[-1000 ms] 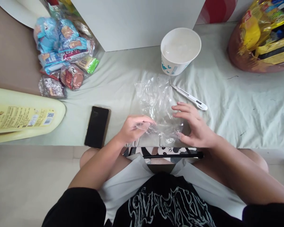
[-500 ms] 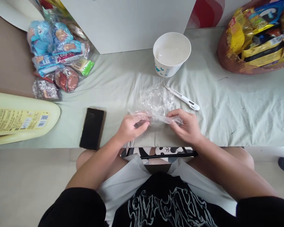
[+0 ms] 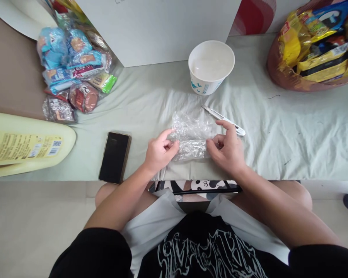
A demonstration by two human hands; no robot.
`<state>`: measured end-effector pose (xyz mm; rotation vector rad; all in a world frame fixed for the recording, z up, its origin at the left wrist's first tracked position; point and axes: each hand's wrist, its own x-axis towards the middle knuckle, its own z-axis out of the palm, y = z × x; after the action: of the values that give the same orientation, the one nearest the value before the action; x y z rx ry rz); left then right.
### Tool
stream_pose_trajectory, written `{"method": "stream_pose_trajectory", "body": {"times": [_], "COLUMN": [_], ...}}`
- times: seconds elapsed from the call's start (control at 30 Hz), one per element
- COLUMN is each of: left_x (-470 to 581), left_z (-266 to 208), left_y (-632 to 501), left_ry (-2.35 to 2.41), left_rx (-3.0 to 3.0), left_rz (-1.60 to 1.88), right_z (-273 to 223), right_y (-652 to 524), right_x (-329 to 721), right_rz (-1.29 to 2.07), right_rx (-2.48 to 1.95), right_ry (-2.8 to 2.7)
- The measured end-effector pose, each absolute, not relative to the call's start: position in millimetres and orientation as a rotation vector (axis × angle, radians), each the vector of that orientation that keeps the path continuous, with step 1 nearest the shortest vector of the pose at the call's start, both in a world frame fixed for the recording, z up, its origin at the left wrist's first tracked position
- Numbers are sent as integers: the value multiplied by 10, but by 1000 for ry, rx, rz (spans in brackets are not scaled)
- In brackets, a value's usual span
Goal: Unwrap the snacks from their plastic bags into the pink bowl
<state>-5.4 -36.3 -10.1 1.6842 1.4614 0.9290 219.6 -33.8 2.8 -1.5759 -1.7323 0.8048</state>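
Observation:
Crinkled clear plastic film (image 3: 191,148) lies on the cloth in front of me, folded over along its near part. My left hand (image 3: 161,151) pinches its left edge between thumb and curled fingers. At the opposite edge my right hand (image 3: 227,148) grips the film with the thumb and bent fingers, its index finger raised and stretched toward a utility knife (image 3: 222,117). That white knife lies slanted just beyond the film, partly behind the raised finger. Farther back a white paper bucket (image 3: 211,69) with blue print stands upright.
A black phone (image 3: 114,157) lies to the left, near the front edge. Wrapped snacks (image 3: 82,96) are piled beyond it, beside a yellow bottle (image 3: 31,146) on its side. A reddish basket (image 3: 281,77) of snack packets stands back right. A white box (image 3: 162,34) rises behind.
The film, bunched up between my hands before, is now flattened and folded toward me. My right index finger has lifted and straightened. The left hand has shifted only slightly.

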Motion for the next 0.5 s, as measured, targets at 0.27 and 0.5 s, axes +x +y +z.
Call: {"method": "stream_pose_trajectory", "body": {"times": [0.27,0.5], "left_x": [-62,-58], "left_z": [-148,-106], "left_y": [-411,-401], "left_ry": [1430,1102], "left_rx": [2028,2278], "left_rz": [1063,1359], "right_z": [-116,-100], "right_y": [-277,-220], "right_x": [2228,2246], "right_rz": [635,711], "right_rx": [-1641,-1712], "right_ry": [-1835,-1884]}}
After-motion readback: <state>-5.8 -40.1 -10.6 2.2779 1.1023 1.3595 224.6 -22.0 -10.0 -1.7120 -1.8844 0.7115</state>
